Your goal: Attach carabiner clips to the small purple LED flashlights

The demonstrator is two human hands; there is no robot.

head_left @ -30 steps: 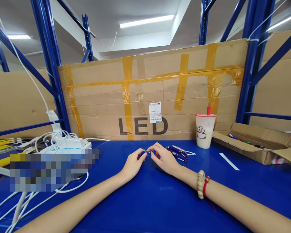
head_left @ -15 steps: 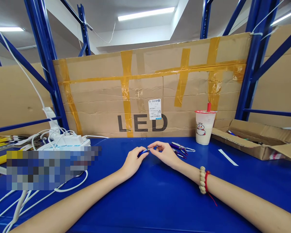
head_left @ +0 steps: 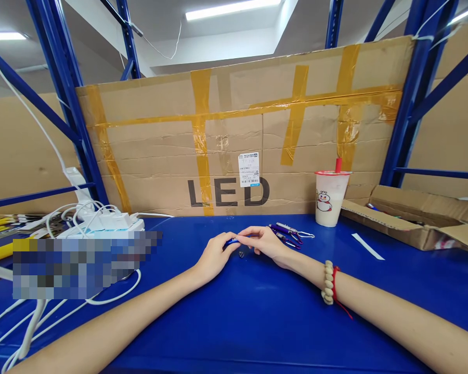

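My left hand (head_left: 216,255) is closed, pinching a small shiny blue tube (head_left: 231,241) between thumb and fingertips. The thumb and index finger of my right hand (head_left: 264,242) meet at the tube's right end and pinch it there; that end is hidden by the fingertips. Just below the fingertips, a small dark metal piece (head_left: 241,254) lies on the table, too small to make out. Beyond my right hand lie several slim purple pen-like torches (head_left: 286,228) with metal clips, partly hidden by the hand.
On the blue table (head_left: 257,322), a lidded drink cup (head_left: 328,200) with a red straw stands back right. A white strip (head_left: 367,246) and an open cardboard box (head_left: 398,223) lie to the right. White cables and a power strip (head_left: 109,224) crowd the left. Cardboard (head_left: 159,156) walls the back.
The small dark metal piece now lies on the table below my fingers; it was not visible there before. My hands stay together at the blue tube. The view has tilted slightly.
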